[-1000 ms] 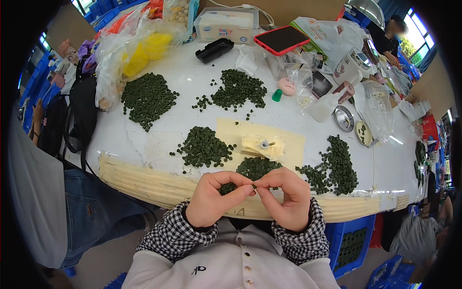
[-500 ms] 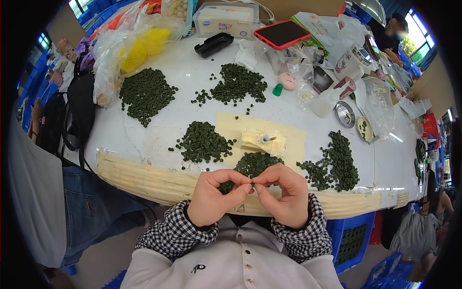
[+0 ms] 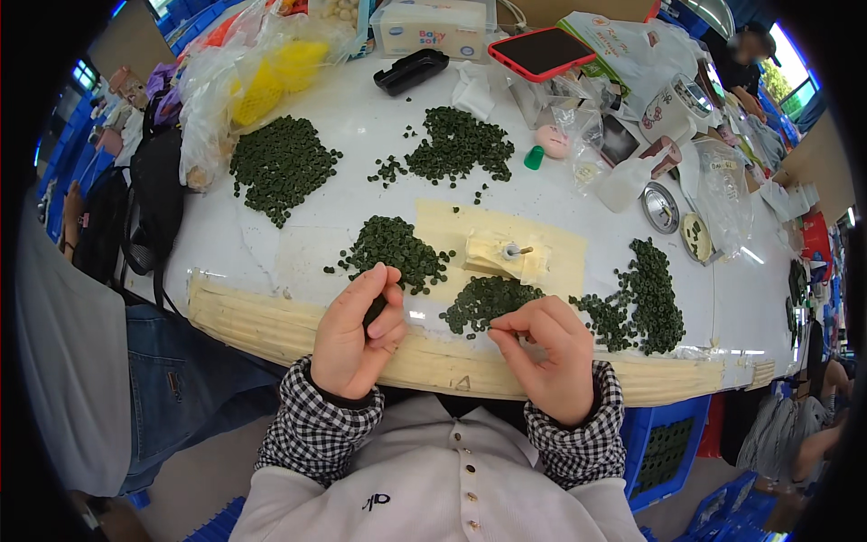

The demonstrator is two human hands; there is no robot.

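My left hand (image 3: pixel 357 334) is raised over the table's front edge, its fingers curled around small dark green round pieces that show darkly in the palm. Behind its fingertips lies a heap of the same pieces (image 3: pixel 393 248). My right hand (image 3: pixel 551 357) has thumb and forefinger pinched together at the front of the middle heap of green pieces (image 3: pixel 488 303); whatever sits between those fingertips is too small to make out. Just beyond that heap, a block wrapped in cream tape (image 3: pixel 492 253) with a metal pin (image 3: pixel 522 251) stands on a cream sheet (image 3: pixel 442 217).
More heaps of green pieces lie at the left (image 3: pixel 282 167), back (image 3: pixel 461 144) and right (image 3: pixel 657 298). A red-cased phone (image 3: pixel 542 52), black tray (image 3: pixel 411 72), plastic bags (image 3: pixel 212 108) and a mug (image 3: pixel 668 108) crowd the far side. Padding (image 3: pixel 244 312) covers the front edge.
My hands were together, fingertips touching at the front edge. They have parted: the left has moved left and curled inward, the right has moved slightly right to the middle heap.
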